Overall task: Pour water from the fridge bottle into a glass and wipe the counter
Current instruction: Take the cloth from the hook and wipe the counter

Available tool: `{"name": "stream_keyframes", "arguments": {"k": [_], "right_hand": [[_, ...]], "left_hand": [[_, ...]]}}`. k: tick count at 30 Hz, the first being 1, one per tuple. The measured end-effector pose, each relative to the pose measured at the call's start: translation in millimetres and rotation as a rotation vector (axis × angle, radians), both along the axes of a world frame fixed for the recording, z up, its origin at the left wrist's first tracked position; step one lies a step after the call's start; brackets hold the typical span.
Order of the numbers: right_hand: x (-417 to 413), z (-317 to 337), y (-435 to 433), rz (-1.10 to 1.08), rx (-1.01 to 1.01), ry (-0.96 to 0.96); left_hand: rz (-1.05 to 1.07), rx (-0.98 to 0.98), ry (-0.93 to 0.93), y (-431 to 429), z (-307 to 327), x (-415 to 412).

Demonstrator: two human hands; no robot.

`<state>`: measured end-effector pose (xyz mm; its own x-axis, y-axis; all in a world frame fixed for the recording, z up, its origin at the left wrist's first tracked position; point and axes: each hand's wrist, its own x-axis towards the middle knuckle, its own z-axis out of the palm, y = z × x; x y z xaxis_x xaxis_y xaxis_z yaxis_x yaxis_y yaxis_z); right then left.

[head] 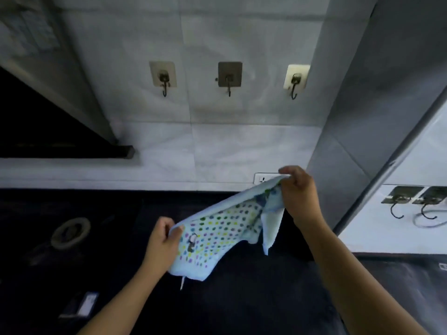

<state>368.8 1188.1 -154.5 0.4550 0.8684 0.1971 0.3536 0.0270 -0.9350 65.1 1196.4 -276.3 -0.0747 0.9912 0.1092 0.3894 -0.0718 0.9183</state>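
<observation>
A light blue cloth (217, 235) with coloured dots is stretched in the air above the dark counter (242, 298). My left hand (162, 243) pinches its lower left edge. My right hand (298, 192) grips the upper right corner, held higher and nearer the wall. A loose flap of the cloth hangs down below my right hand. No bottle or glass is in view.
Three adhesive wall hooks (229, 78) sit on the tiled wall above. A dark range hood (48, 122) juts out at the left, over a stove burner (70, 232). A grey panel (362, 117) stands at the right, with a wall socket (262, 177) behind the cloth.
</observation>
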Motion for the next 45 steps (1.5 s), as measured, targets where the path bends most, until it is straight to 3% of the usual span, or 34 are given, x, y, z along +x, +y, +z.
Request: {"name": "stream_keyframes", "arguments": {"k": [4, 7, 10, 11, 13, 16, 18, 21, 23, 25, 27, 33, 36, 42, 45], "right_hand": [[8.0, -67.2, -24.2, -0.073, -0.26, 0.346], [1.2, -109.6, -44.4, -0.131, -0.4, 0.62], [-12.0, -128.8, -67.8, -0.248, -0.425, 0.848], [-18.5, -130.7, -77.9, -0.275, -0.398, 0.845], [-34.3, -134.3, -101.5, -0.277, -0.296, 0.581], [-64.0, -148.1, -132.0, 0.027, -0.064, 0.113], [-79.0, -175.6, -135.5, 0.394, -0.128, -0.144], [-85.2, -231.2, -130.0, 0.774, -0.48, -0.668], [-84.3, -256.0, -130.5, 0.826, -0.697, -0.838], [-83.6, -272.4, -133.6, 0.754, -0.693, -0.884], [-89.4, -286.3, -130.5, 0.642, -0.663, -0.881], [-108.9, -310.2, -113.9, 0.506, -0.601, -0.95], [-117.0, -323.7, -113.2, 0.499, -0.67, -0.905], [-68.2, -344.5, -80.9, 0.373, -0.603, -0.872], [-33.3, -350.9, -36.3, 0.165, -0.642, -0.802]], "left_hand": [[0.113, -0.096, 0.072, -32.0, -11.7, -3.1], [0.159, -0.233, 0.019, -55.1, -25.1, 2.7], [0.267, -0.382, -0.348, -76.0, -36.2, 16.2], [0.289, -0.442, -0.534, -81.9, -37.8, 22.0], [0.253, -0.525, -0.851, -92.3, -36.1, 35.6], [0.074, -0.629, -1.006, -103.4, -36.5, 58.9], [-0.071, -0.758, -0.78, -108.3, -49.5, 73.0], [-0.233, -0.762, -0.046, -112.9, -90.4, 73.7], [-0.301, -0.668, 0.356, -114.4, -121.1, 58.7], [-0.338, -0.548, 0.695, -115.8, -146.3, 39.8], [-0.286, -0.48, 0.886, -112.0, -166.6, 15.0], [-0.066, -0.402, 0.944, -81.8, -210.9, -88.1], [0.038, -0.37, 0.921, -70.9, -223.6, -122.3], [0.08, -0.324, 0.917, -71.4, -235.8, -133.1], [0.077, -0.346, 0.931, -68.8, -236.4, -135.3]]}}
